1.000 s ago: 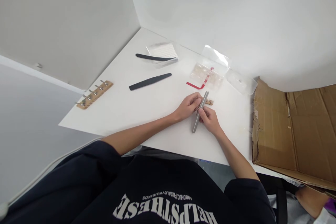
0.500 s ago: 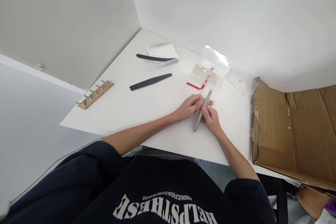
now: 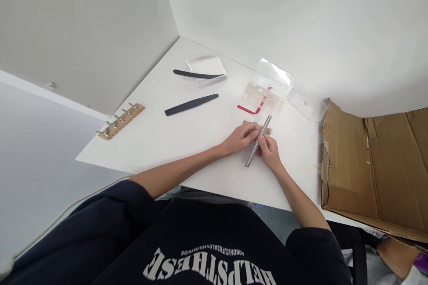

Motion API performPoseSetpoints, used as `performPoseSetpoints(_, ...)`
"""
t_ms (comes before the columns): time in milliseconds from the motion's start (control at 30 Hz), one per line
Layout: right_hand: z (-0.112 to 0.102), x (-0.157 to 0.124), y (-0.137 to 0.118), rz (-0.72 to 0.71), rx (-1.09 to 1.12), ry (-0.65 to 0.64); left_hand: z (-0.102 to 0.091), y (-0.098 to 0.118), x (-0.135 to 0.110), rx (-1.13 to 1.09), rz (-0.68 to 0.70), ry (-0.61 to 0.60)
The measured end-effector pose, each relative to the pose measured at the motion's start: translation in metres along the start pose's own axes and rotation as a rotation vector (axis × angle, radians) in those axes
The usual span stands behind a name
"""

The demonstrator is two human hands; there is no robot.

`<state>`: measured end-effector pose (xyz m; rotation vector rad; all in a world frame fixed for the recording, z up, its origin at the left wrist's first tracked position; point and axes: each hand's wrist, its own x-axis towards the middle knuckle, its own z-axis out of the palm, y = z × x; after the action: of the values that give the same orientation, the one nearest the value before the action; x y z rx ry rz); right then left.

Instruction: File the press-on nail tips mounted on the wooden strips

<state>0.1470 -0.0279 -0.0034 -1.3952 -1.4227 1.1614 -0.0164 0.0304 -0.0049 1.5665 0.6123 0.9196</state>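
A slim grey nail file (image 3: 266,125) slants across the space between my hands. My right hand (image 3: 270,151) is closed around its middle, thumb on top. To its left, my left hand (image 3: 241,138) is closed, thumb and fingertips pinched together right beside the file; whatever they hold is too small or hidden to make out. A tan wooden strip with small fittings (image 3: 268,131) lies behind the fingertips, mostly covered by the hands and the file.
Two black nail files (image 3: 191,104) lie to the left, one across a clear box with white sticks (image 3: 209,66). Beyond my hands is an open clear case (image 3: 264,98) with a red strip. A wooden strip with metal clips (image 3: 121,122) lies left; a cardboard box (image 3: 347,164) stands right.
My left hand has shifted slightly, so an end of the wooden strip now shows above its fingers. The grey file has barely moved in my right hand.
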Motion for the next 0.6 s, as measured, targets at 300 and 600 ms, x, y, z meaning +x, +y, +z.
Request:
performPoseSetpoints(300,-0.001,-0.004,0.0015,-0.021,-0.101,-0.116,0.0007,-0.0013,0.0,-0.198,-0.062,0.101)
performPoseSetpoints(600,0.0012,-0.0046,0.0023,0.002,-0.055,-0.032,0.0002,-0.0009,-0.0028,0.121,-0.016,0.023)
